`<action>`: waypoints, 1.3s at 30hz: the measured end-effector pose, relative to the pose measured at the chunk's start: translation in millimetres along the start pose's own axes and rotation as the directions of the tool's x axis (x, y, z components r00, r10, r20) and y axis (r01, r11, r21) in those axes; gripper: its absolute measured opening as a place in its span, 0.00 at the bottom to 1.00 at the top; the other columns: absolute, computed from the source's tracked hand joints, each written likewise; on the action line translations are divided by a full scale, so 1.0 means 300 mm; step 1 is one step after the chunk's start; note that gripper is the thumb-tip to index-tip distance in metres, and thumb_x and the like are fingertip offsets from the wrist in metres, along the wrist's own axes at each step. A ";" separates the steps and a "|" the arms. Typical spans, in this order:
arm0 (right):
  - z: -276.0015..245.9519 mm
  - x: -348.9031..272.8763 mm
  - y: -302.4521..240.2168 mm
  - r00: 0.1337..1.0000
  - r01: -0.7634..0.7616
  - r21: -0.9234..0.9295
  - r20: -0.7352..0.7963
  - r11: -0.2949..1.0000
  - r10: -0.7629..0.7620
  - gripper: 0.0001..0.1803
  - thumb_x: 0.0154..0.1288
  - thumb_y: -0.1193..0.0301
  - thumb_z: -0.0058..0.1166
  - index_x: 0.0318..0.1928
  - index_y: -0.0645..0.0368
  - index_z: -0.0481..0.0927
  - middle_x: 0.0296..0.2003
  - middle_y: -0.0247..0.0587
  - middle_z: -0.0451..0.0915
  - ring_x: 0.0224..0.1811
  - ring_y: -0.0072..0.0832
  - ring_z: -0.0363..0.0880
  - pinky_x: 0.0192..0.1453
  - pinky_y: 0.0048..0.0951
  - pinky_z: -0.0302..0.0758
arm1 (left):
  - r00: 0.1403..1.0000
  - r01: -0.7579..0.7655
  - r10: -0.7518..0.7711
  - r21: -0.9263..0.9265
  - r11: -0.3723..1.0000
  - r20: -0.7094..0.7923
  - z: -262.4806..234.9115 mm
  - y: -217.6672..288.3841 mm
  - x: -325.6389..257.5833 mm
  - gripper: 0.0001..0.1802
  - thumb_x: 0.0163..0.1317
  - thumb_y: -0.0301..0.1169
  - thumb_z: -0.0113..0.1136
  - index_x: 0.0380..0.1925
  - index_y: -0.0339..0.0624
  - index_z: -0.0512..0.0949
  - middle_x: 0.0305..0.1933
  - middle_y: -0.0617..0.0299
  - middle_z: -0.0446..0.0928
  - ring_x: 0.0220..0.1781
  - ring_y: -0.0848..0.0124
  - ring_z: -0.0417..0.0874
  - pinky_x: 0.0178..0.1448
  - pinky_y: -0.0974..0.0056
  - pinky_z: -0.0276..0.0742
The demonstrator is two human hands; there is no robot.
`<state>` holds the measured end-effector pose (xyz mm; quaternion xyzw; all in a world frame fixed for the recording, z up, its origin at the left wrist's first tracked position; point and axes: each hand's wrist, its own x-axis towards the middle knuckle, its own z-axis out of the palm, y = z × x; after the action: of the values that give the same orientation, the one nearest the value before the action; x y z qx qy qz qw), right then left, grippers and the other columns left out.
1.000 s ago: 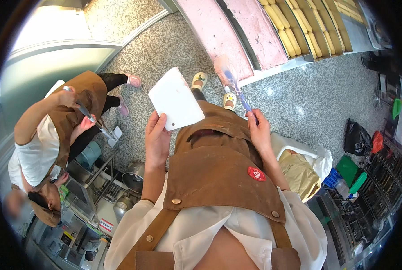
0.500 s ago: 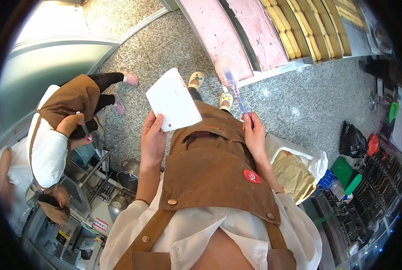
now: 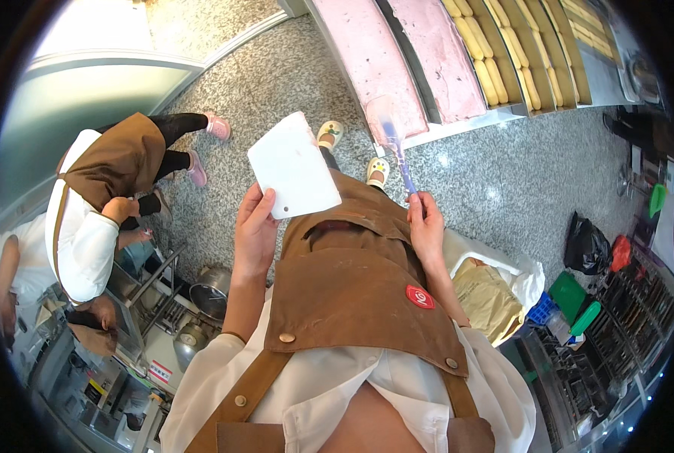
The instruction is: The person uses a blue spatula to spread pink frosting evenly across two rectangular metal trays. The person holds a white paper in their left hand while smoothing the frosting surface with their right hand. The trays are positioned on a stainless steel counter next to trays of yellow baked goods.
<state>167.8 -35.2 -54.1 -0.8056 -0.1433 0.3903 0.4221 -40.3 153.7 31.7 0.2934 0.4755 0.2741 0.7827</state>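
Observation:
My left hand (image 3: 255,230) is closed on a white plastic dough scraper (image 3: 295,167), thumb on its face near a small hole. The scraper is held out flat over the floor, its far edge slightly uneven. My right hand (image 3: 426,230) grips the purple-blue handle of a spatula (image 3: 403,167). Its blade is translucent and smeared with pink, and in the picture it overlaps the near end of a pink-coated slab (image 3: 371,57); whether they touch I cannot tell. A second pink-coated slab (image 3: 444,64) lies to its right, past a dark gap.
Trays of yellow finger-shaped pastries (image 3: 495,53) stand right of the slabs. A co-worker (image 3: 118,170) in a brown apron is on my left, near metal pots (image 3: 210,291). To my right are a lined bin (image 3: 488,294), a black bag (image 3: 587,241) and a dark rack (image 3: 631,325).
The view has shifted slightly. Both my hands keep their holds, almost unmoved. At left, the co-worker's arm and the tool in that hand have changed position.

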 end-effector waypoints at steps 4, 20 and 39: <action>0.000 -0.005 -0.026 0.999 -0.036 0.010 0.006 0.999 0.036 0.12 0.73 0.66 0.45 0.35 0.60 0.75 0.18 0.24 0.65 0.21 0.11 0.59 0.25 0.19 0.56 | 1.000 -0.004 0.004 -0.003 1.000 0.008 -0.003 -0.005 -0.003 0.17 0.69 0.32 0.50 0.55 0.38 0.71 0.50 0.63 0.78 0.51 0.74 0.78 0.55 0.65 0.70; -0.094 0.066 0.040 0.997 0.061 -0.098 -0.039 0.993 -0.065 0.14 0.72 0.61 0.48 0.37 0.61 0.75 0.17 0.32 0.67 0.20 0.19 0.62 0.25 0.27 0.62 | 0.999 -0.016 0.017 -0.020 1.000 0.037 -0.013 -0.008 -0.011 0.18 0.69 0.32 0.49 0.56 0.35 0.70 0.52 0.59 0.77 0.53 0.73 0.77 0.57 0.65 0.70; -0.230 0.118 -0.088 0.954 0.180 -0.161 -0.212 0.970 -0.212 0.13 0.72 0.67 0.45 0.49 0.62 0.77 0.25 0.35 0.71 0.26 0.19 0.65 0.30 0.24 0.65 | 1.000 -0.021 0.021 -0.015 1.000 -0.012 0.020 -0.004 -0.012 0.16 0.69 0.31 0.50 0.53 0.35 0.71 0.49 0.60 0.77 0.51 0.74 0.76 0.56 0.66 0.69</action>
<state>245.4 -38.8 -27.9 -0.8545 -0.2002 0.2403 0.4147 -36.1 149.2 35.3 0.2909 0.4749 0.2877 0.7792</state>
